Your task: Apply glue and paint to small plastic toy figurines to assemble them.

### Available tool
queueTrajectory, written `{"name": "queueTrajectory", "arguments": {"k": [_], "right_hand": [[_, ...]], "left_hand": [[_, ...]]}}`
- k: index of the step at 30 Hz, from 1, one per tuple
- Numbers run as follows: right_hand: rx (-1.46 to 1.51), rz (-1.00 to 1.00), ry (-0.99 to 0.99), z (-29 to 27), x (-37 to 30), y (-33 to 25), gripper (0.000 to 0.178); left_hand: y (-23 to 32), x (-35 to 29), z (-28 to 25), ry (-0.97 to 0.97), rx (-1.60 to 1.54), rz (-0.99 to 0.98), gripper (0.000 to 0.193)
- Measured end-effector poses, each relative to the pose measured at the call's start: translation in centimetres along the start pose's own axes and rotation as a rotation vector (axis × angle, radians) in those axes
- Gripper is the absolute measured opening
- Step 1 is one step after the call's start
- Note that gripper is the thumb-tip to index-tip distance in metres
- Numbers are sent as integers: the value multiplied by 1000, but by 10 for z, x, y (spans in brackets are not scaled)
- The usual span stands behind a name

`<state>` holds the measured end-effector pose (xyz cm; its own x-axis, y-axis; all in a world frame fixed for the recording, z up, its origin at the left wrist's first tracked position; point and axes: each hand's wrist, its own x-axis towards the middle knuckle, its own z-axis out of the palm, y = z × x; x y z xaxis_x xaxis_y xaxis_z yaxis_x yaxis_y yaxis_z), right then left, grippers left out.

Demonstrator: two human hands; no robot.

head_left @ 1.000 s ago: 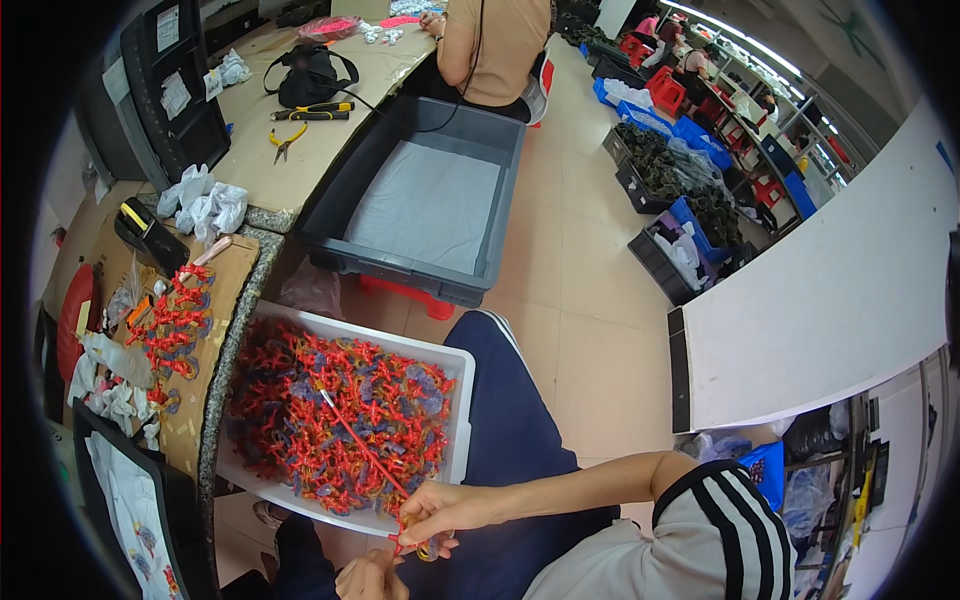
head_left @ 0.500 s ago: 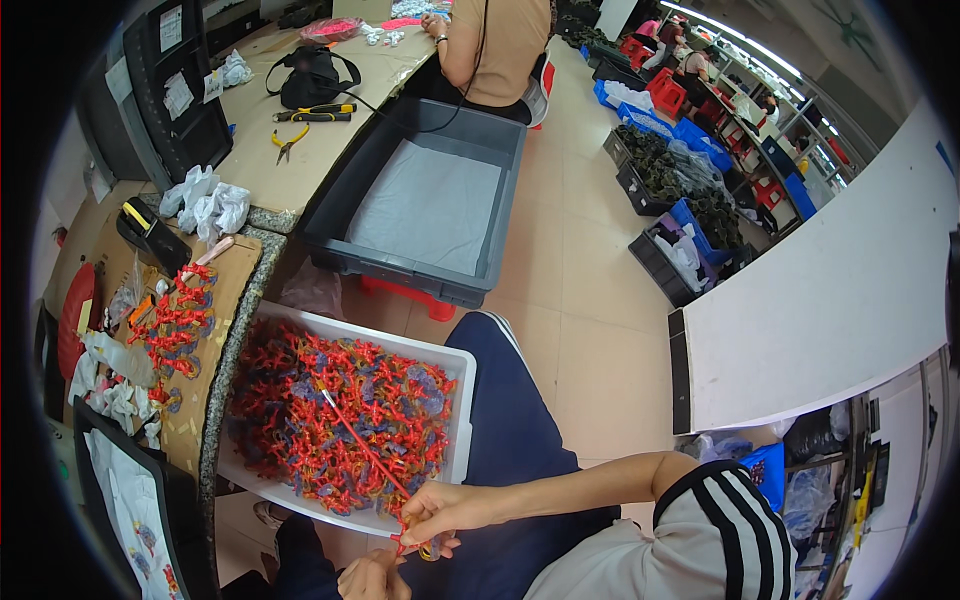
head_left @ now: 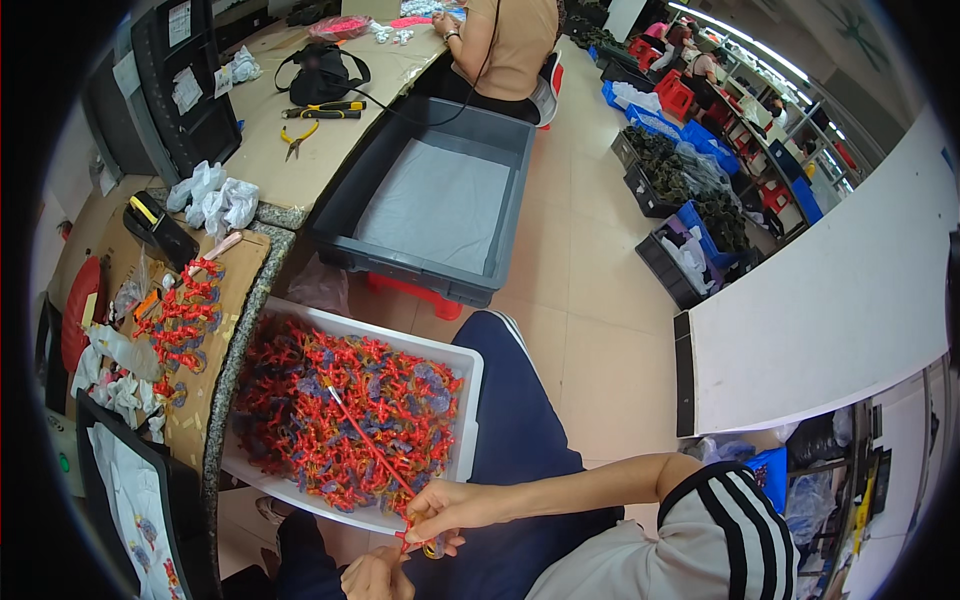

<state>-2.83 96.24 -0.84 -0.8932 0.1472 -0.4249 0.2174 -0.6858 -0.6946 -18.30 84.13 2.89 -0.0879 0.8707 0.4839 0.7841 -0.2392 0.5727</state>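
Note:
A white plastic bin (head_left: 470, 400) rests on my lap, heaped with small red and purple parts (head_left: 340, 410). My right hand (head_left: 450, 510) is at the bin's near rim, fingers pinched on a long thin red strand (head_left: 365, 440) that runs up across the heap. My left hand (head_left: 375, 575) sits just below it at the lower edge, closed around the strand's lower end. My right forearm comes in from the lower right, with a black sleeve striped in white (head_left: 720, 520).
A cardboard-topped bench (head_left: 215, 300) at left holds more red parts (head_left: 180, 310), white wads and a black tool. A big grey crate (head_left: 430, 200) stands on the floor ahead. Another person (head_left: 510, 45) sits at the far table. A white board (head_left: 830, 310) leans at right.
My hands have barely shifted at the bin's near rim. The red strand still stretches from them over the heap.

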Motion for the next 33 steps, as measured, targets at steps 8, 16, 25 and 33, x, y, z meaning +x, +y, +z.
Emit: {"name": "queueTrajectory", "arguments": {"k": [8, 16, 25, 33], "right_hand": [[7, 3, 0, 0, -1, -1, 23], [14, 6, 6, -1, -1, 2, 22], [11, 16, 10, -1, -3, 1, 22], [12, 13, 7, -1, -3, 2, 22]], "left_hand": [[0, -2, -1, -16, -9, -12, 22], [2, -2, -2, -56, -35, -56, 13], [0, -5, -2, -59, -14, -28, 13], [1, -4, -2, -41, -16, -14, 14]]}}
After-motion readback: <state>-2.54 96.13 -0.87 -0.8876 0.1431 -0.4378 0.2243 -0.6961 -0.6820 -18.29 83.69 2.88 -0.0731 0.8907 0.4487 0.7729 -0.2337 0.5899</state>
